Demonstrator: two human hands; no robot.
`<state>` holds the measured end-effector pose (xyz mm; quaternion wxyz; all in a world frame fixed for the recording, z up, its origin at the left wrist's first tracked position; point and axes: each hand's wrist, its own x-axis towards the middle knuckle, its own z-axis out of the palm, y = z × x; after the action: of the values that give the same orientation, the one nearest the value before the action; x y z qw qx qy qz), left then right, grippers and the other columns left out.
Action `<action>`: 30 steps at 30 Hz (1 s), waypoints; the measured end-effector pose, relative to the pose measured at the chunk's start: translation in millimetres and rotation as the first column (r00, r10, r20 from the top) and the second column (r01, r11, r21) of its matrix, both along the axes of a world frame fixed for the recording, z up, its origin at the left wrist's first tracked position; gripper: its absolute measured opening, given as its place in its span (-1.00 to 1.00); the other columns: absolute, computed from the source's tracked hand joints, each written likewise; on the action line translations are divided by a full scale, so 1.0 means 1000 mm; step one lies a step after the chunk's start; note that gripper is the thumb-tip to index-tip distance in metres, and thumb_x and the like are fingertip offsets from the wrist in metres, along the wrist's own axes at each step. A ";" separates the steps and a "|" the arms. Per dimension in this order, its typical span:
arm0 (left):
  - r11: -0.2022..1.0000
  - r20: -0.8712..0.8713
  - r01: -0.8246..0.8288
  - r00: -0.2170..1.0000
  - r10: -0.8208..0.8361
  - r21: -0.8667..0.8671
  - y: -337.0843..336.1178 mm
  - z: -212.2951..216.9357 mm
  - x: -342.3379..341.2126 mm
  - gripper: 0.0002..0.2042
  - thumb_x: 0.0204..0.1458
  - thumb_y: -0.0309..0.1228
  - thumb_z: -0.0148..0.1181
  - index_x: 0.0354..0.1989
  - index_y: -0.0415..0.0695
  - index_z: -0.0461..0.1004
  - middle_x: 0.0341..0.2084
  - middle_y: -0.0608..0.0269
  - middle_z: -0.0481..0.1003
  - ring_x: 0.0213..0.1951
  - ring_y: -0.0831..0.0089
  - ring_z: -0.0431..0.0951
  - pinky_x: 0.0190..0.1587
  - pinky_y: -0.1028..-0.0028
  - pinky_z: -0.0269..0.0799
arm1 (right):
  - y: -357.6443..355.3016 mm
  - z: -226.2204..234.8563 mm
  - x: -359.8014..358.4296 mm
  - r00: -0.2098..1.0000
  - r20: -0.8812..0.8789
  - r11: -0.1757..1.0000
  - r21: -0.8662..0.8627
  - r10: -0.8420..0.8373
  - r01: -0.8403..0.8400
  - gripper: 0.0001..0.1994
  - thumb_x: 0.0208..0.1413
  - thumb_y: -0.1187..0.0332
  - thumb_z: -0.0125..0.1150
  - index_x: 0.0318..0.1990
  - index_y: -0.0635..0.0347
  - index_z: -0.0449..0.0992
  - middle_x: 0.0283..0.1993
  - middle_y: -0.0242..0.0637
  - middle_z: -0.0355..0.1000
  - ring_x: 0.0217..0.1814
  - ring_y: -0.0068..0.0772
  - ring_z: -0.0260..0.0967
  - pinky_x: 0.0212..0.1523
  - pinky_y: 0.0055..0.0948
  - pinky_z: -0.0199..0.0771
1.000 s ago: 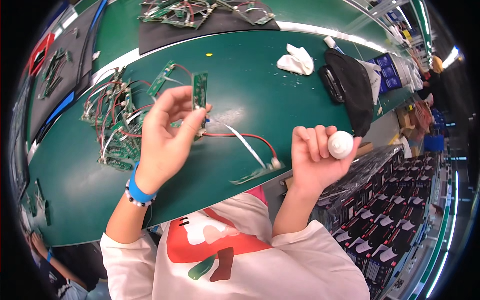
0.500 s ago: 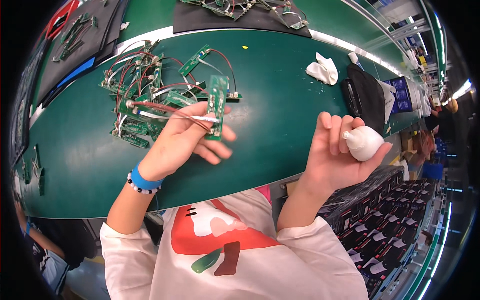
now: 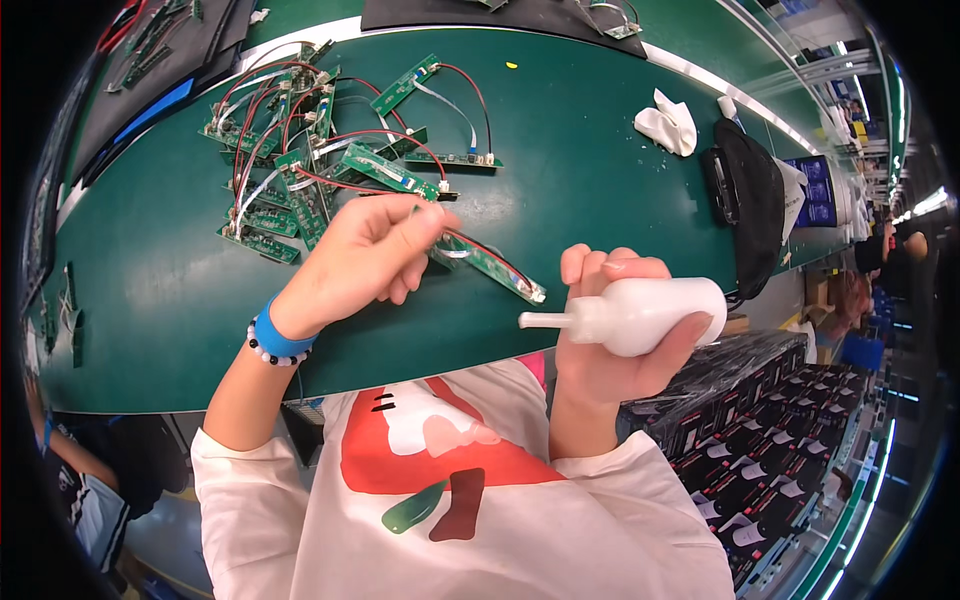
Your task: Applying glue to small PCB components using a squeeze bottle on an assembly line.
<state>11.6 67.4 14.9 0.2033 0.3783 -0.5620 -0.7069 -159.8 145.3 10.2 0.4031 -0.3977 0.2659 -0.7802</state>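
Observation:
My left hand [image 3: 375, 250] pinches one end of a narrow green circuit board [image 3: 495, 268], which slants down to the right with red, black and white wires along it. My fingers cover its upper end. Wrapped in my right hand [image 3: 610, 365] is a white squeeze bottle [image 3: 655, 315], lying on its side. Its thin nozzle [image 3: 545, 320] points left, just below the board's free end and apart from it. Beyond my left hand, a tangled pile of wired circuit boards [image 3: 290, 150] rests on the green table [image 3: 170, 310].
A crumpled white cloth [image 3: 668, 124] and a black pouch [image 3: 755, 210] lie at the right. Black mats [image 3: 440, 14] with boards are at the back. A person's arm [image 3: 75, 450] shows at lower left. Stacked printed boxes [image 3: 760, 450] stand at lower right.
The board in my left hand has swung from upright to slanting down rightward. My right hand has moved left and turned the bottle, so its nozzle comes near the board.

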 end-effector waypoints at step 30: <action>0.970 0.203 -0.218 0.960 0.193 0.111 0.003 -0.001 0.002 -0.81 0.04 -0.29 -0.17 -0.33 -0.16 0.24 -0.64 0.27 0.35 -0.75 0.62 0.30 -0.80 0.71 0.15 | 0.008 0.000 -0.033 0.949 0.230 0.959 0.231 -0.216 0.162 -0.54 -0.04 -0.03 -0.15 -0.43 0.28 0.35 -0.60 -0.26 0.20 -0.49 -0.34 0.14 -0.41 -0.44 0.13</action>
<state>13.3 70.1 13.7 0.1954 0.5132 -0.4883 -0.6782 -193.1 153.7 10.4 0.3963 -0.2230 0.3301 -0.8272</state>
